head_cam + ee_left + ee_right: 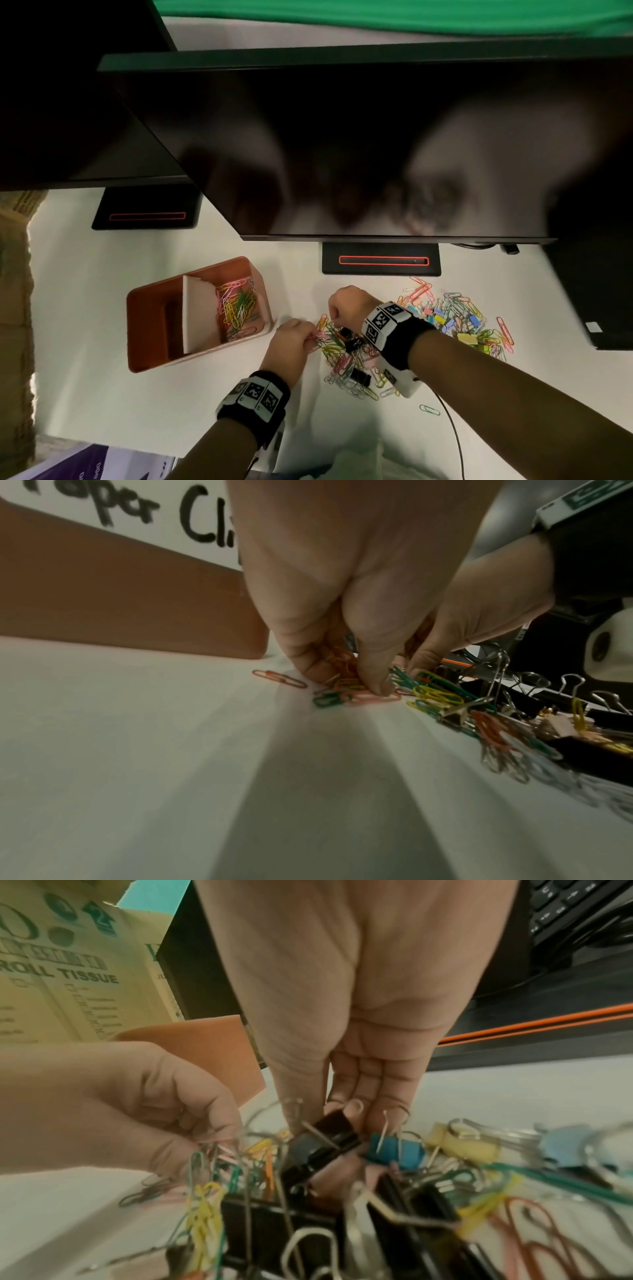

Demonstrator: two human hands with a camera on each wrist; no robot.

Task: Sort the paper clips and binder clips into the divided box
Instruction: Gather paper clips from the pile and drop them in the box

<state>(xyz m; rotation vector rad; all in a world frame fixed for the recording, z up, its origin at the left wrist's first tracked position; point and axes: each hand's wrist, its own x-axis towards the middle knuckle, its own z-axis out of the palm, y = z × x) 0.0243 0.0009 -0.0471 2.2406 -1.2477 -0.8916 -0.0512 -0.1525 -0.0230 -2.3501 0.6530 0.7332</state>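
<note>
Right at the near edge of the heap of coloured paper clips and binder clips [346, 353], both hands are down in it. That heap lies on the white desk [85, 394] just to the right of the terracotta divided box [144, 329], a plastic tub with a white card divider [198, 315] standing upright in it. Its right compartment already holds a tangle of coloured paper clips [236, 308]; the left compartment looks dark, and I cannot make out anything in it.

The left hand [291, 342], between box and heap, has thumb and fingers curled tight, pinching a small bunch of orange, pink and green paper clips [346, 685] against the desk. How many it has is hard to tell, since the fingers cover most of them. One orange paper clip [279, 679] lies loose just beside that hand, on the box side.

The right hand [347, 305] comes in over the heap, fingers pointing down, tips closed on a black binder clip [329, 1139] with wire handles. A blue binder clip [394, 1150] sits just beside it; the wrist view is blurred, and I cannot say whether the fingers touch that one too.

Further right of the box, a second spread of pastel binder clips and paper clips [455, 318] trails off. A dark monitor [376, 147] overhangs everything, hiding the back of the desk, and a white label on the box is cut off at "Paper Cl".
</note>
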